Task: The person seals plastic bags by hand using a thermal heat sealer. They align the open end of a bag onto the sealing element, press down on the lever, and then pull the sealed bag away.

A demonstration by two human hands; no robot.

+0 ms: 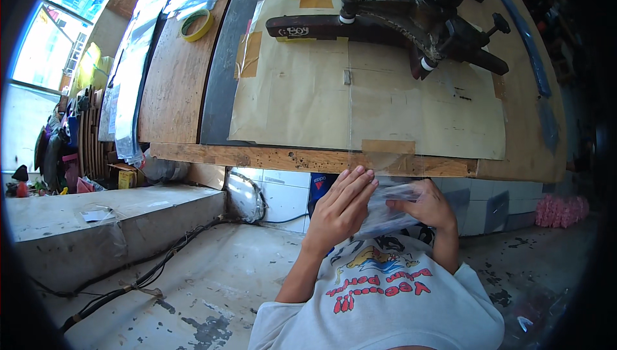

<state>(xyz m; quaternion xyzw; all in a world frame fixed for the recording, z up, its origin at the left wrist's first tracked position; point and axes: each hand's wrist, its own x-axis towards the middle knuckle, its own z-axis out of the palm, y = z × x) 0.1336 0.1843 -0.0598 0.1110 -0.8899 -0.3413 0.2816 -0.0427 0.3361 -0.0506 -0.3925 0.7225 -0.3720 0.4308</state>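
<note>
At the near edge of the worktable, my left hand [340, 208] has its fingers stretched out side by side, next to a bundle of clear plastic bags [384, 212]. My right hand [429, 207] closes its thumb and fingers around the right side of that bundle, just below the table edge. A clear plastic sheet [385, 109] lies on the tan paper-covered work surface [289, 93] and reaches over the wooden edge toward my hands. Brown tape [387, 147] crosses the surface near that edge. Exactly where sheet and bundle meet is hard to make out.
A dark metal machine with a long bar [337, 28] stands over the far part of the surface. A yellow tape roll [196, 25] and plastic sheets [132, 73] lie at left. Black cables [151, 279] cross the floor. A pink bundle [562, 211] sits at right.
</note>
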